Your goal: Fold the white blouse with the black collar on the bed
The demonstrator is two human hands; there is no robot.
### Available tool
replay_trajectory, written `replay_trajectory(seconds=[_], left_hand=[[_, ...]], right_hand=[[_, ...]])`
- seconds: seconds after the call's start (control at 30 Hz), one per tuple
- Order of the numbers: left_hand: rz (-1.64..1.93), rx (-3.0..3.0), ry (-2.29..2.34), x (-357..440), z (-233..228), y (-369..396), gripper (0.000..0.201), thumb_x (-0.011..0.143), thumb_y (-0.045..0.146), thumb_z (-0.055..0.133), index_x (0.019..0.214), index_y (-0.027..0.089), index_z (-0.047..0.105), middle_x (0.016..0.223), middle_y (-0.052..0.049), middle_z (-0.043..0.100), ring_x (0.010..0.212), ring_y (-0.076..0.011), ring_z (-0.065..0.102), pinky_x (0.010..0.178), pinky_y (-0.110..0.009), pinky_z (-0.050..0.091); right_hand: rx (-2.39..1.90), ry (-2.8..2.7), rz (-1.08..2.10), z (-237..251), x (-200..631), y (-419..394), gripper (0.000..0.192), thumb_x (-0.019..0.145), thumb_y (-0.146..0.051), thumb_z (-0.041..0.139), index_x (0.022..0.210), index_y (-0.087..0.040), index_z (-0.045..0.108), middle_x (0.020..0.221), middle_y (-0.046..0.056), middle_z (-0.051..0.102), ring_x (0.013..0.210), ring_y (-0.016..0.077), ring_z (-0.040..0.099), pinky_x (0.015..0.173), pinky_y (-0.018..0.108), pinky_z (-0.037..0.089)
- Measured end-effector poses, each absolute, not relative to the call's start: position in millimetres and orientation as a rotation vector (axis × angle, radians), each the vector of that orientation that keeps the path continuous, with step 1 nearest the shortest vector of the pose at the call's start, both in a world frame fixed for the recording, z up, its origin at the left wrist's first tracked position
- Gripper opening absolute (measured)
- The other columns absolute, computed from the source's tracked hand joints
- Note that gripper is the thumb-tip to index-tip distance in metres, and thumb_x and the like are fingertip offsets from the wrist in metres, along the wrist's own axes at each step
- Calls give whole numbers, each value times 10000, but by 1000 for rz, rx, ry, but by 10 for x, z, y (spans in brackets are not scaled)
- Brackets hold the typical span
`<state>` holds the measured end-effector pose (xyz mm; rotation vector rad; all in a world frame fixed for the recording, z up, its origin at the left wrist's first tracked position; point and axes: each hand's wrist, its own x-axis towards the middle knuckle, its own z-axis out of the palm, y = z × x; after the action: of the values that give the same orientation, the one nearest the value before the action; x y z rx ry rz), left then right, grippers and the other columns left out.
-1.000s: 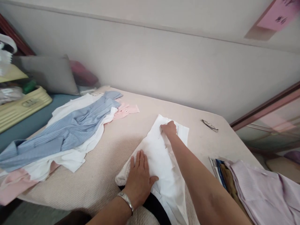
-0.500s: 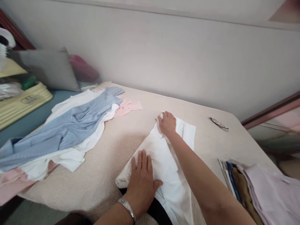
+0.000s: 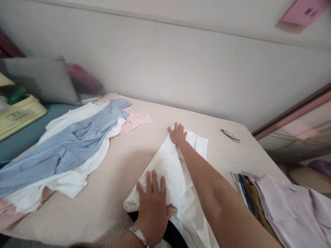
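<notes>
A white garment [image 3: 178, 172], partly folded, lies on the bed in front of me. My left hand [image 3: 153, 206], with a silver bracelet [image 3: 139, 234] at the wrist, rests flat on its near part, fingers spread. Farther off, my right hand [image 3: 178, 133] presses on the garment's far corner, its fingers apart. Something black [image 3: 173, 236] shows under the near end, beside my left hand; what it is I cannot tell. My right forearm covers part of the cloth.
Blue [image 3: 74, 137], white and pink clothes lie spread on the left of the bed [image 3: 103, 186]. A stack of folded clothes [image 3: 284, 203] sits at the right, glasses [image 3: 230, 135] behind it. A grey cushion [image 3: 38, 81] and yellow container [image 3: 23, 112] stand far left; a wall [image 3: 155, 65] runs behind.
My right hand has loosened from its curled hold at the far corner and now lies with fingers spread. The left hand's fingers have spread wider. The whole view has shifted slightly.
</notes>
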<state>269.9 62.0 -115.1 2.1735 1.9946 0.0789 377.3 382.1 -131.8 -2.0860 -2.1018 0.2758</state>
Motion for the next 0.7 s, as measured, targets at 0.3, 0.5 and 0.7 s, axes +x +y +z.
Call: replay_trajectory(seconds=[0.3,0.5,0.7], left_hand=[[-27,2199,2016,2731,-1164,617,878,858,682,555,1561,196,355,1637,-245,149,1498,-502,46,1072,-813,107],[-53,2190,1928,2614,-978,632,787,923,605,509,1552,155,365,1633,-267,138,1495,-501,92,1066,-793,170],[311,2427,1732,2849,-825,506,666,978,499,489,1522,124,400,1651,-206,167,1525,-406,96,1174,-702,105]], right_hand=[[-1894,-2316,513,-1097,3553,3354,830,1000,-660,249,1607,-101,157,1671,139,66,1535,305,12,1220,532,16],[-1763,-2316,579,-500,4276,2801,767,1021,-622,41,1593,-164,267,1635,65,272,1507,217,227,1228,358,184],[-1863,-2224,331,-707,5212,1886,703,1049,-535,167,1568,-75,279,1632,137,256,1515,196,196,1237,358,154]])
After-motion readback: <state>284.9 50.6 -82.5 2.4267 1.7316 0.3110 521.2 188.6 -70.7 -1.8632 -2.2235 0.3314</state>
